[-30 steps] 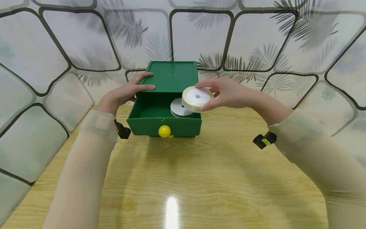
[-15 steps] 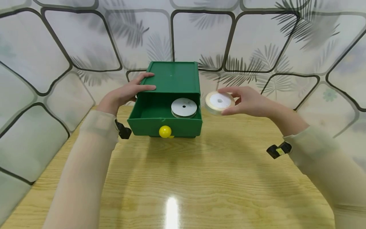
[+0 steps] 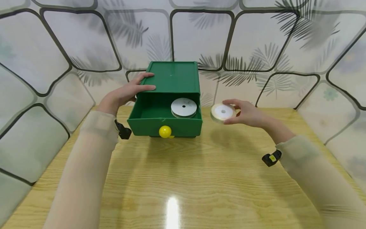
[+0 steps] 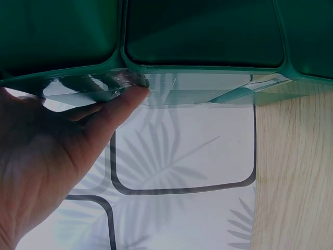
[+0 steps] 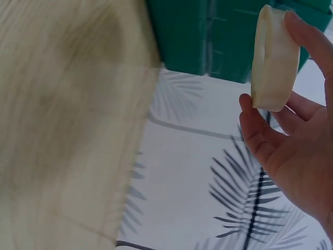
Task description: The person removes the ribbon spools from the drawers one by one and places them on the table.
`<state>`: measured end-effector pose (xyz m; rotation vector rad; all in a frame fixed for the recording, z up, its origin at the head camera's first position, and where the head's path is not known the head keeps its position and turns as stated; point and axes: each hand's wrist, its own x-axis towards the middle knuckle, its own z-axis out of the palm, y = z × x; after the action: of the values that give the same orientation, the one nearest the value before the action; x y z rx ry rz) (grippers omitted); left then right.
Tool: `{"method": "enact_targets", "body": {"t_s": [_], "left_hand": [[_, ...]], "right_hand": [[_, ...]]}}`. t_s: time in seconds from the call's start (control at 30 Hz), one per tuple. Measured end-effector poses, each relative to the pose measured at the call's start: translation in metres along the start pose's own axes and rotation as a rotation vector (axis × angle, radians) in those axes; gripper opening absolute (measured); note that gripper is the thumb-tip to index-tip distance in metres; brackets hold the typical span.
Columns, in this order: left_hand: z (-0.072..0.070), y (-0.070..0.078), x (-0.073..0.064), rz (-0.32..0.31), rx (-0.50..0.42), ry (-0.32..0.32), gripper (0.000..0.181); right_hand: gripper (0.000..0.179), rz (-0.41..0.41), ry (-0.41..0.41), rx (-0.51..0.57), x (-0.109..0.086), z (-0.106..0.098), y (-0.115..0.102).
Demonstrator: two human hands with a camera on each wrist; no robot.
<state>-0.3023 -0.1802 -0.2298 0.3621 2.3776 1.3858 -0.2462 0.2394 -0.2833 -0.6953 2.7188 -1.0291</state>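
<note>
My right hand (image 3: 247, 113) pinches a roll of cream ribbon (image 3: 223, 112) with a white core between thumb and fingers, above the table to the right of a green drawer box (image 3: 172, 78). In the right wrist view the ribbon roll (image 5: 276, 60) is seen edge-on, its cream side turned to the camera. My left hand (image 3: 123, 93) rests on the box's left top edge with its fingers stretched out. The box's drawer (image 3: 143, 127) is pulled out at the front, with a yellow ball knob (image 3: 165, 131). A white spool (image 3: 184, 107) lies inside it at the right.
The box stands on a light wood-grain table (image 3: 183, 178) near its back edge. Behind and to both sides runs a pale patterned wall covering (image 3: 200, 38). Black wrist cameras sit on both forearms.
My right hand has carried the ribbon roll out from over the drawer, to the right, then lower toward the table. The spool in the drawer is fully uncovered now. My left hand stays put.
</note>
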Motion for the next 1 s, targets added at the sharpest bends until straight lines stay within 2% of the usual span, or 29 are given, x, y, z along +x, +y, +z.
{"method": "enact_targets", "body": {"t_s": [0.13, 0.37, 0.53, 0.77, 1.0], "left_hand": [[-0.001, 0.0, -0.001, -0.001, -0.003, 0.001, 0.075], [-0.001, -0.001, 0.0, -0.001, -0.004, 0.006, 0.075], [0.0, 0.0, 0.0, 0.0, 0.001, 0.007, 0.075], [0.0, 0.0, 0.0, -0.003, 0.001, 0.005, 0.075], [-0.001, -0.002, 0.0, 0.008, 0.005, 0.011, 0.075]], "right_hand": [[0.08, 0.025, -0.009, 0.004, 0.003, 0.01, 0.014], [0.077, 0.029, 0.025, 0.02, 0.016, 0.029, 0.042], [0.079, 0.069, 0.03, 0.055, 0.025, 0.04, 0.059], [0.078, 0.125, 0.032, 0.074, 0.035, 0.053, 0.073], [0.079, 0.17, 0.0, 0.061, 0.041, 0.063, 0.08]]}}
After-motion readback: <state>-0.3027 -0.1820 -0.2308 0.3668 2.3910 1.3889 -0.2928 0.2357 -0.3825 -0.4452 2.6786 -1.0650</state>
